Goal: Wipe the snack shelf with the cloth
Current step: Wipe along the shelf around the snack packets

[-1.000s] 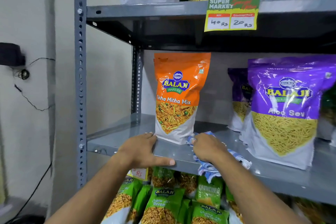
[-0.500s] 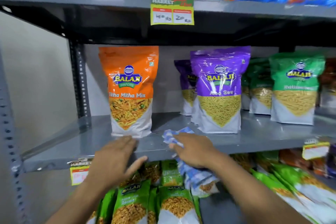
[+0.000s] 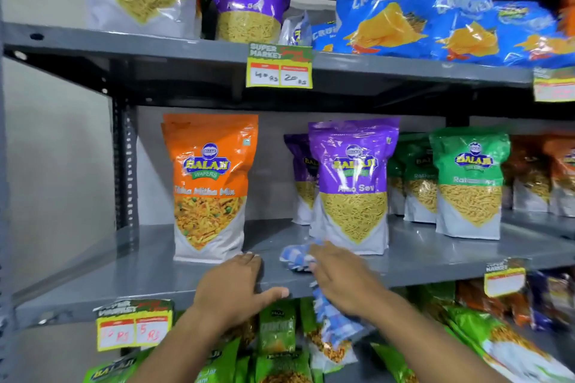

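On the grey middle shelf (image 3: pixel 155 277), near its front lip, the left hand (image 3: pixel 231 286) lies palm down with its fingers straight and close together, fingertips just short of the base of the orange Tikha Mitha Mix bag (image 3: pixel 209 186), while the thumb sticks out sideways along the shelf's front edge. Just to its right, the right hand (image 3: pixel 340 280) presses a blue-and-white checked cloth (image 3: pixel 295 256) against the shelf surface; its fingers curl over the bunched fabric, though motion blur hides how tightly. One end of the cloth pokes out ahead of the knuckles on the shelf, in the gap between the orange bag and the purple Aloo Sev bag (image 3: pixel 353 186), and the other end hangs below the shelf edge under the wrist. Further right on the same shelf stand green Ratlami bags (image 3: pixel 469 183). Blue Crunchem packs (image 3: pixel 382 9) fill the shelf above, where a yellow price tag (image 3: pixel 279 67) reads 40 and 20 Rs. Green packets (image 3: pixel 277 329) crowd the shelf below, beside a second price tag (image 3: pixel 133 328)
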